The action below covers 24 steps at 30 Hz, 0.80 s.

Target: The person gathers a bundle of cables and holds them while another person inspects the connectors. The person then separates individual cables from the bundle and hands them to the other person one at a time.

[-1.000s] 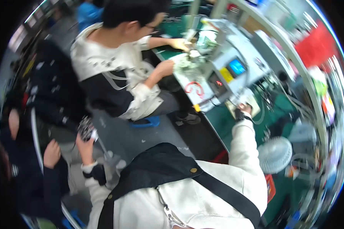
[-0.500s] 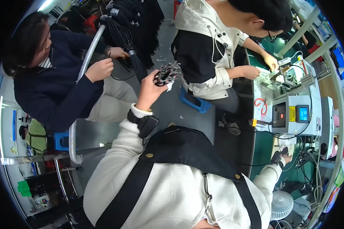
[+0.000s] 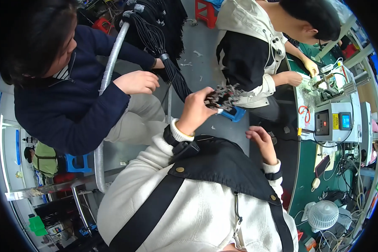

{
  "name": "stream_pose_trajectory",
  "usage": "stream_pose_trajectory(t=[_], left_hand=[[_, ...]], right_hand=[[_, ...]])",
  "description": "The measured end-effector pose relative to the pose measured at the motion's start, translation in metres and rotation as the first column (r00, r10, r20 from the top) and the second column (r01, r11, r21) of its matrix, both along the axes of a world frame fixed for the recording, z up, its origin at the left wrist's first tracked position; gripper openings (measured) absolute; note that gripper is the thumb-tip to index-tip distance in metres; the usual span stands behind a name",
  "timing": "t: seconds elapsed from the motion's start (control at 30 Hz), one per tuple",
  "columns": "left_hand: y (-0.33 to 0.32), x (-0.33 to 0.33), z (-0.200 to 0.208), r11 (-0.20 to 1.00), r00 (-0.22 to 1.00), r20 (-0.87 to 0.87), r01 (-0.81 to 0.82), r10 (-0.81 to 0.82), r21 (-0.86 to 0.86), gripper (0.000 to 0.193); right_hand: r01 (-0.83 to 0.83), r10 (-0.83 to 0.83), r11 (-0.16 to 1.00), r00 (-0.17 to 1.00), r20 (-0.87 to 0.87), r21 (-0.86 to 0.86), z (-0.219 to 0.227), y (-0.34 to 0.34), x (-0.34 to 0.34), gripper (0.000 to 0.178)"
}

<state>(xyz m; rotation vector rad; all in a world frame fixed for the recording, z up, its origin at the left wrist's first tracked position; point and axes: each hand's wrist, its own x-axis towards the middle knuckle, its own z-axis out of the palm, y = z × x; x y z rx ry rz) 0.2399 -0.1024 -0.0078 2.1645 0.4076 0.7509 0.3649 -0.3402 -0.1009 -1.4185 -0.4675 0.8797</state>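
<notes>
The person's left hand [image 3: 194, 111] was closed round a bunch of small dark pieces with silvery ends [image 3: 226, 96], gripping it at its left side. The bunch was held up in front of the body, in the middle of the scene, with its loose ends fanning out to the right, and a blue stool [image 3: 236, 114] showed partly behind it. The right hand [image 3: 263, 145] was open, fingers loosely bent, in mid-air to the right and nearer, left of the green bench [image 3: 305, 172].

On the left, a co-worker in a dark jacket [image 3: 101, 117] sat by a silvery rail [image 3: 110, 63], where tied black cables [image 3: 149, 31] hung on its far side. On the far right, another co-worker in a white and black jacket [image 3: 243, 54] bent over the bench, both hands near a machine with a blue screen [image 3: 328, 122]. A white fan [image 3: 323, 215] stood on the near right
</notes>
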Motion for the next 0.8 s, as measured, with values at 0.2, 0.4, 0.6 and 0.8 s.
stream_pose_trajectory(t=[0.2,0.4,0.6,0.8], left_hand=[[0.002,-0.017,0.002,0.979,0.987,-0.012,0.16,-0.16,0.129,0.038],[0.008,-0.022,-0.003,0.936,0.937,0.093,0.322,-0.337,0.144,0.038],[0.012,-0.023,-0.001,0.883,0.872,0.14,0.465,-0.469,0.06,0.039],[0.019,-0.016,-0.006,0.889,0.874,0.174,0.429,-0.453,0.162,0.038]], right_hand=[[-0.278,0.339,0.934,0.887,0.314,-0.223,0.049,0.073,-0.022,0.029],[-0.446,0.198,0.867,0.719,0.667,0.224,0.046,0.132,-0.046,0.047],[-0.417,0.327,0.691,0.909,0.259,0.59,-0.103,0.106,-0.022,0.058],[-0.28,0.315,0.8,0.949,0.024,0.531,-0.066,0.122,-0.027,0.049]])
